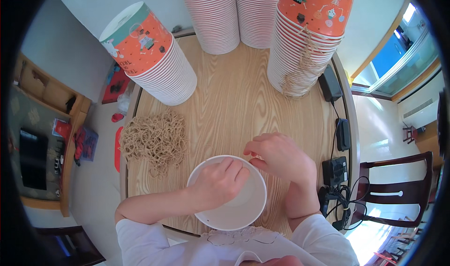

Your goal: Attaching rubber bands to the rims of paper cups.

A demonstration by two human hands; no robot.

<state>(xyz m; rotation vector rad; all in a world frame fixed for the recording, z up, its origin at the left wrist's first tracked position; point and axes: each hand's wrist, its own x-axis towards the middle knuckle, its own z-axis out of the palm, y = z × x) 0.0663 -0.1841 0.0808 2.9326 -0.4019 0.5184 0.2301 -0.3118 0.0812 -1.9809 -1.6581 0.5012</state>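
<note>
A white paper bucket stands at the near edge of the table, its mouth facing up. My left hand reaches over its left rim, the fingers curled down inside against the far right wall. Those fingertips are hidden, so what they hold cannot be seen. Just outside the right rim, my right hand has its fingers bent and the thumb close to the forefinger. Anything between them is too small to make out. Left of the bucket lies a loose heap of tan twine.
Tall stacks of white buckets stand at the back. One stack with an orange printed top bucket leans at far left. Another at far right has twine strands draped over it. Black power adapters and cables line the right edge, beside a dark chair.
</note>
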